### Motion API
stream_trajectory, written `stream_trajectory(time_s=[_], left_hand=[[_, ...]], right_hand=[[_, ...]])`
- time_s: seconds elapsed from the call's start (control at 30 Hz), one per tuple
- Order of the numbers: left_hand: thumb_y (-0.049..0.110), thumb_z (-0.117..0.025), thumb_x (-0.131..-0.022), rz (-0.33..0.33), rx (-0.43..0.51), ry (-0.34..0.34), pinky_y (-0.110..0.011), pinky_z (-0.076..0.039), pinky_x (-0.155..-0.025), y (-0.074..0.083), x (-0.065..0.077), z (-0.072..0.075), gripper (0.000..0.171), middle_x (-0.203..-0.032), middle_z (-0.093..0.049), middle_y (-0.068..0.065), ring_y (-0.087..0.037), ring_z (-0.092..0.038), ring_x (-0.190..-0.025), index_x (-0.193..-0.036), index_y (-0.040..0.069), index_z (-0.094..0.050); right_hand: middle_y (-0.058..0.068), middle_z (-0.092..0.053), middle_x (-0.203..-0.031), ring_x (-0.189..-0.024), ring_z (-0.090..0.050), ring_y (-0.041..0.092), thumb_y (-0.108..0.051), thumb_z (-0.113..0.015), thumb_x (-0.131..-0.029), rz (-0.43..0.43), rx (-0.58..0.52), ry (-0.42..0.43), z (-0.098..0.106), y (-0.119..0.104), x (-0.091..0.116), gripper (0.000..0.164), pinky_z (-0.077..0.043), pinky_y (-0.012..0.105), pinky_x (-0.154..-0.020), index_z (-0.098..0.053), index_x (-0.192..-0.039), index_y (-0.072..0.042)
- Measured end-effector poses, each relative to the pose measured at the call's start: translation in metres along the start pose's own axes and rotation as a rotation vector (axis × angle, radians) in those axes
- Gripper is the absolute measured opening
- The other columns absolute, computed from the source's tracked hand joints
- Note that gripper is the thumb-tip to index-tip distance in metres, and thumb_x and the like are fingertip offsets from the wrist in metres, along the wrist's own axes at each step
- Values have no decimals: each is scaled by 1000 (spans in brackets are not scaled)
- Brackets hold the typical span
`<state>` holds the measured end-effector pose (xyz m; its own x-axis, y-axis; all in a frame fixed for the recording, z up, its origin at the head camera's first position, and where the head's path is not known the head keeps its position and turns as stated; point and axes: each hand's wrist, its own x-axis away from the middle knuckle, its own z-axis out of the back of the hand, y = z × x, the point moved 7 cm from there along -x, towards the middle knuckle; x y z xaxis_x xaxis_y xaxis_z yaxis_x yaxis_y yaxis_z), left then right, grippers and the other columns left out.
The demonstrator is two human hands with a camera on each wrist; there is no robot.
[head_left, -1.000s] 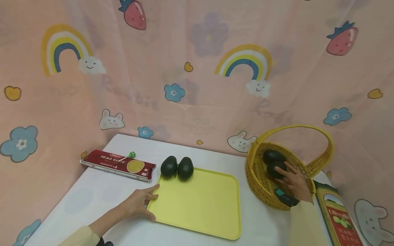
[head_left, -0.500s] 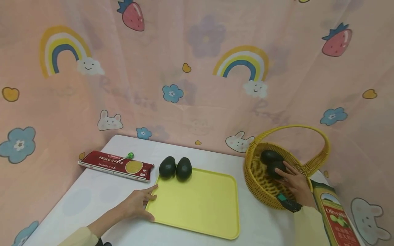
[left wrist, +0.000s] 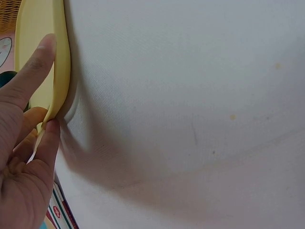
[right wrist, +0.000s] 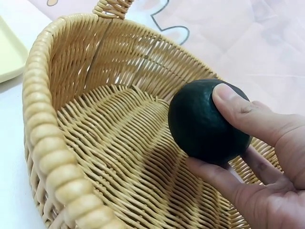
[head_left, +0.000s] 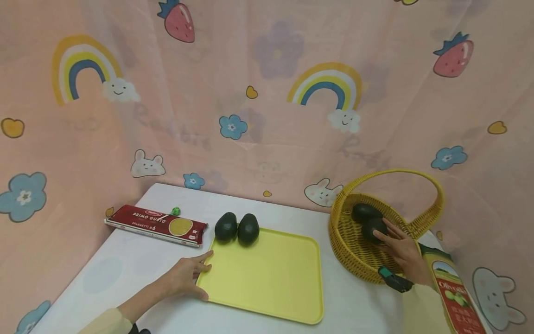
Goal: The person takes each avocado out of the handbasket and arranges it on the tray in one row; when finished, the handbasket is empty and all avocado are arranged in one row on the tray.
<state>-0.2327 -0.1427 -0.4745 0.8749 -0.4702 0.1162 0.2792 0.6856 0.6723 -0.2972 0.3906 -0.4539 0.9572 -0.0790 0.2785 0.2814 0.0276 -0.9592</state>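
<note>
My right hand (head_left: 403,253) reaches into the yellow wicker basket (head_left: 350,257) and grips a dark green avocado (right wrist: 205,121), thumb on one side and fingers on the other. A second avocado (head_left: 366,212) lies behind it in the basket. My left hand (head_left: 185,277) holds the left edge of the yellow tray (head_left: 267,278); in the left wrist view its fingertips (left wrist: 52,126) are at the rim. Two more avocados, one (head_left: 225,227) beside the other (head_left: 248,229), stand at the tray's back left corner.
A red spaghetti pack (head_left: 156,225) lies at the back left, with a green-topped lollipop (head_left: 175,211) on it. To the right of the basket is an Olivoila packet (head_left: 456,292). A patterned pink cloth (head_left: 258,162) hangs behind the white table (head_left: 129,260).
My right hand's fingers have closed around the nearer avocado, and its wrist has shifted slightly right. My left hand has stayed at the tray's edge. The whole head view has drifted slightly.
</note>
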Motion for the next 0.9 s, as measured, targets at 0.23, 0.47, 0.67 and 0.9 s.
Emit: stream_trajectory(time_s=[0.23, 0.47, 0.67, 0.9], left_hand=[[25, -92, -57, -21, 2, 4, -35, -57, -85, 1, 0, 0, 74, -145, -40, -24, -38, -61, -109, -115, -11, -63], [25, -91, -57, -16, -4, 7, -32, -57, -85, -1, 0, 0, 74, -145, -41, -23, -37, -61, -109, -115, -10, -64], [25, -91, -57, -27, -2, 3, -34, -57, -85, 0, 0, 0, 74, -145, -40, -24, -38, -61, -109, -115, -11, -63], [24, -91, -57, -25, 3, 2, -34, -57, -85, 2, 1, 1, 73, -145, -40, -25, -38, -61, -109, -115, -11, -63]], right_hand=[[16, 14, -158, -88, -60, -8, -18, -65, -92, 20, -12, -15, 1, -1, -1, 80, -55, 19, -85, -14, -153, -21], [12, 10, -159, -139, -27, 23, -17, -67, -91, 34, 9, 0, 0, -1, -1, 75, -54, 15, -82, -23, -151, -28], [17, 9, -159, -96, -52, -10, -16, -67, -91, 86, 22, -12, -1, -5, 0, 72, -55, 16, -82, -28, -150, -27], [18, 7, -159, -109, -42, -6, -15, -64, -93, 144, 69, -53, -4, -10, 4, 71, -54, 16, -86, -25, -152, -25]])
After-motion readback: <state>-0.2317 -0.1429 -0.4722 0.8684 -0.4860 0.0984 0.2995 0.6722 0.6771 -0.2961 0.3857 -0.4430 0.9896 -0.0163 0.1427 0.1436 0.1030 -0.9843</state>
